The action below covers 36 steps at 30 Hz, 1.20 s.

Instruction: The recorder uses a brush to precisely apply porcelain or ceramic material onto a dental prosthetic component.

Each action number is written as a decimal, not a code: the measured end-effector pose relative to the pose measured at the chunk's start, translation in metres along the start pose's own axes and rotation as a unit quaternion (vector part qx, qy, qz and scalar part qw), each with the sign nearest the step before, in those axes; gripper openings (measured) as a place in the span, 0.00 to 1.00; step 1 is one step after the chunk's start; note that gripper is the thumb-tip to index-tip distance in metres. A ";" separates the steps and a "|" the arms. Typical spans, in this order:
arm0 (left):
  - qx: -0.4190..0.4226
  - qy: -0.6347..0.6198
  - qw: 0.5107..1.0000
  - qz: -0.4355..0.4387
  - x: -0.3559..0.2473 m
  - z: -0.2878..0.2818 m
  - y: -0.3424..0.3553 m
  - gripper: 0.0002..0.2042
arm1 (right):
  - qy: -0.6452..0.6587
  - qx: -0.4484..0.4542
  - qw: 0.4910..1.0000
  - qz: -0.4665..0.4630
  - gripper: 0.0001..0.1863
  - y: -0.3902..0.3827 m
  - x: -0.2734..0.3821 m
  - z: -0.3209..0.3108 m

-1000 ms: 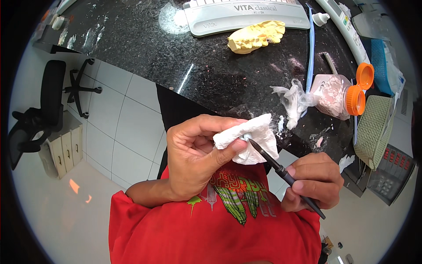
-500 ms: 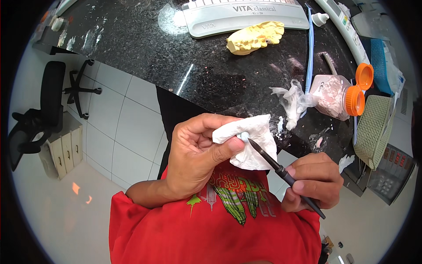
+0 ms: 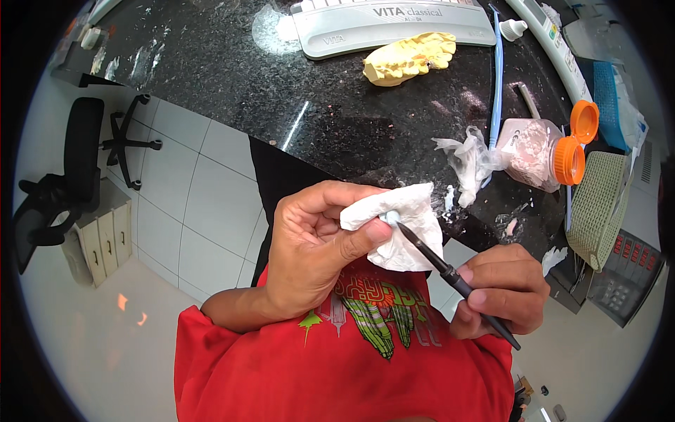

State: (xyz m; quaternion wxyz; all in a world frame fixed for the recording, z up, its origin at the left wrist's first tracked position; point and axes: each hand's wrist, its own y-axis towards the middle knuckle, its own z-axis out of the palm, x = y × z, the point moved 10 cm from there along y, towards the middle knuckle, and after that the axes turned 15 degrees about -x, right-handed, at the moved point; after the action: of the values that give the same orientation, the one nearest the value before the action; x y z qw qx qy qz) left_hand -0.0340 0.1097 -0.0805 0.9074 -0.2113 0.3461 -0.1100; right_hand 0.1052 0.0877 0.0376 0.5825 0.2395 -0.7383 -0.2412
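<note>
My left hand grips a folded white paper tissue with a small pale blue piece cradled in it near the thumb tip. My right hand is closed round a slim dark brush-like tool, whose pointed tip is at the blue piece; whether it touches cannot be told exactly. Both hands are in front of the bench's near edge, above the red shirt. Beyond them lie crumpled translucent plastic and a pink-powder bottle on its side with its orange flip cap open.
The black speckled bench holds a yellow dental model, grey shade guide, blue rod, small white bottle and woven basket. A chair and drawer unit stand at the left.
Compared with a second ago, the tissue has shifted slightly, its lower part spread further down, and my left fingers have moved a little. My right hand and the tool are almost unmoved.
</note>
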 end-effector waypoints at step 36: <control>-0.037 0.017 0.999 -0.021 0.004 -0.006 -0.001 0.11 | -0.015 0.034 0.998 -0.052 0.17 -0.003 0.007 0.005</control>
State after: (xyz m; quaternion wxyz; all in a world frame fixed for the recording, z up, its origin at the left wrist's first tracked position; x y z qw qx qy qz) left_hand -0.0354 0.1061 -0.0862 0.8905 -0.2505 0.3603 -0.1199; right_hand 0.0988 0.0815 0.0401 0.5493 0.2935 -0.7416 -0.2494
